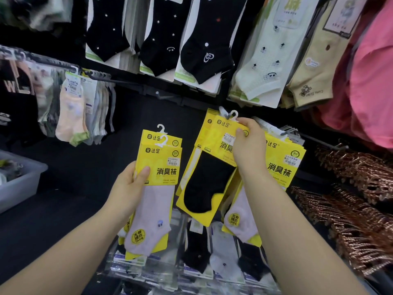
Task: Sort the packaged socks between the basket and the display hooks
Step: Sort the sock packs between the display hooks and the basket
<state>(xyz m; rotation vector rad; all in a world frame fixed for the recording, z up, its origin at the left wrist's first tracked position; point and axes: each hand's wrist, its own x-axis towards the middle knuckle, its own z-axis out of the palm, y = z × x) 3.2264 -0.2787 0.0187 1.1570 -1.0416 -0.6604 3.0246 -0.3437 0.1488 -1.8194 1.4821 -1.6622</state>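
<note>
While left hand (129, 184) grips pale-sock packs (161, 167), right hand (248, 145) pinches black-sock packs (204, 182).

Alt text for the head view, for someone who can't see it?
The left hand holds yellow packs of lilac socks; right hand grips yellow packs of black socks, before a dark display wall hung with more socks.

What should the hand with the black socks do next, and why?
Probably lift the black sock packs so their white hangers catch the bare hook up to the left. The right hand pinches them by the top, leaving the hangers free.
</note>
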